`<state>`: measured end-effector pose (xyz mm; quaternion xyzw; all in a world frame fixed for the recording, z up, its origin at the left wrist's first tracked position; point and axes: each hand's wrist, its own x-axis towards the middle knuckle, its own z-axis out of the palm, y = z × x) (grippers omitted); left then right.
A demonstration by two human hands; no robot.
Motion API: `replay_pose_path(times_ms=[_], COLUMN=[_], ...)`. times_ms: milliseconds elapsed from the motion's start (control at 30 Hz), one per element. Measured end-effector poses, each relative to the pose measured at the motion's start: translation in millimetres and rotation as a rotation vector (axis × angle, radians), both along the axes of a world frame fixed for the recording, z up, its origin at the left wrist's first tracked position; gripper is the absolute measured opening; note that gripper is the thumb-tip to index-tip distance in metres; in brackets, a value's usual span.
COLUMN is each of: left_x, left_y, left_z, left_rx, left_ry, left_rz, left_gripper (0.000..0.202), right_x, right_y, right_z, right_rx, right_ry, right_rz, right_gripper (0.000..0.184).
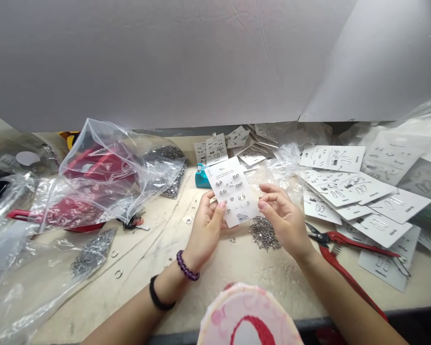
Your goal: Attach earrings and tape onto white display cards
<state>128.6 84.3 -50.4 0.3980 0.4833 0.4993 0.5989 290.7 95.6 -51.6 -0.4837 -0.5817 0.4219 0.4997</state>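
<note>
A white card of small silver earrings (233, 191) is tilted up above the table, its printed face towards me. My left hand (207, 225) is closed on its lower left edge, thumb on the front and fingers behind. Close to the card's right edge, my right hand (285, 218) brings thumb and index finger together, the other fingers loosely curved. Whether these fingertips touch the card or pinch a tiny piece, I cannot tell. Under the right hand lies a heap of small metal pieces (264, 232). A teal tape dispenser (202, 177) stands behind the card.
Overlapping jewellery cards (348, 187) spread over the right side, beside red-handled pliers (339, 266). More cards (249, 141) lie at the back. Clear plastic bags (93, 182) cover the left, one with dark metal pieces (93, 251). Loose rings (119, 274) lie on the table.
</note>
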Motion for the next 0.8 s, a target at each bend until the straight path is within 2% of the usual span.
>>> replay_pose_path(times_ms=[200,367,600,800], left_x=[5,6,6,6], left_y=[-2,-4,-6,-6], left_z=[3.6,3.9,3.6,3.6], left_rx=[-0.013,0.011,0.007,0.012], left_ry=[0.017,0.0,-0.01,0.002], left_rz=[-0.048,-0.054,-0.066,-0.057], left_gripper=[0.031,0.03,0.03,0.032], right_x=[-2,-9,-13,-15], right_y=[-3,-5,-6,-6], right_z=[0.1,-4.4,-6.4,-11.4], right_rx=[-0.025,0.008,0.013,-0.083], right_ry=[-0.086,-0.173,-0.155,-0.068], right_rz=[0.099,0.035,0.033,0.036], right_gripper=[0.012,0.01,0.012,0.016])
